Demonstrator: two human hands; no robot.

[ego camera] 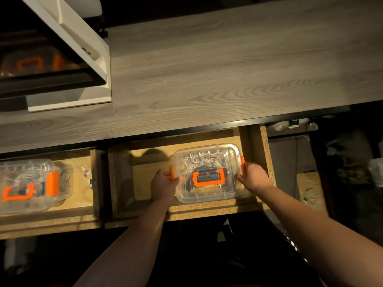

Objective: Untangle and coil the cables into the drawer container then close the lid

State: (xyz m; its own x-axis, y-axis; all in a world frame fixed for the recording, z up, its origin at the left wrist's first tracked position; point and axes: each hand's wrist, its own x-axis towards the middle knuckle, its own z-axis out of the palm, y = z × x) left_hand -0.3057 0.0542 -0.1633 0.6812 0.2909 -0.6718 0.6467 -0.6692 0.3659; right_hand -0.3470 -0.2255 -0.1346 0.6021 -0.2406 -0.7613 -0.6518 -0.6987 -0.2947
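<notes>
Head view: both hands, left (164, 186) and right (253, 177), grip box (207, 172) latches at 9 and 3; press evenly, check lid seats.

Grey wood-grain bench (207, 69) spans the upper view. White unit (83, 59) stands at its left end. Second clear box (31, 185) with orange latches sits in the left drawer (78, 204); small loose items (87, 175) lie beside it.

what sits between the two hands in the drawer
In the head view, the clear container with its orange handle fills the stretch between left hand and right hand.
</notes>
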